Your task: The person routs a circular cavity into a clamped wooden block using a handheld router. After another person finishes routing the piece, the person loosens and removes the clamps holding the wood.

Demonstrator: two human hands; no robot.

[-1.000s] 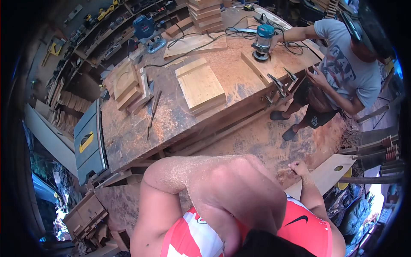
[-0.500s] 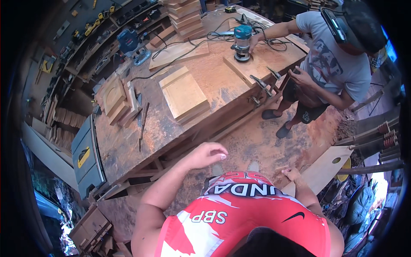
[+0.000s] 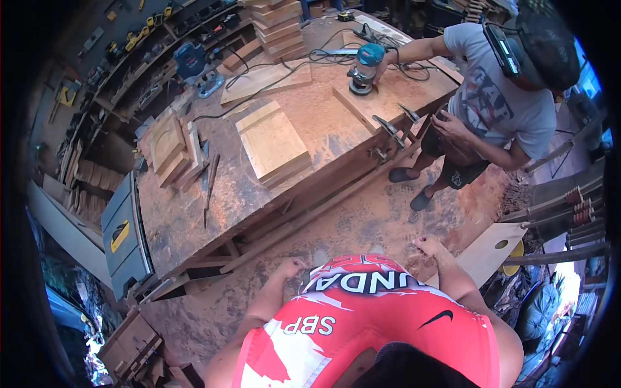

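Note:
My left hand [image 3: 292,267] hangs low beside my red and white jersey, short of the workbench's near edge. Its fingers are loosely bent and hold nothing that I can see. On the other side, my right hand [image 3: 428,245] is held above the floor, fingers slightly apart, with no object visible in it. A long pale board with a round hole [image 3: 490,252] lies to the right of that hand. On the workbench [image 3: 223,223] rests a stack of light wooden panels [image 3: 272,139], nearest to my left hand but apart from it.
Across the bench a co-worker grips a teal router [image 3: 365,70] on a clamped board [image 3: 362,107]. Metal clamps [image 3: 391,132] jut over the edge. A blue router [image 3: 192,61], power cords, stacked blocks [image 3: 278,29] and a grooved wooden piece [image 3: 169,145] also occupy the bench.
My left hand has drawn back from near the bench edge down to my side. My right hand has risen slightly forward and left. The co-worker's router has tilted a little.

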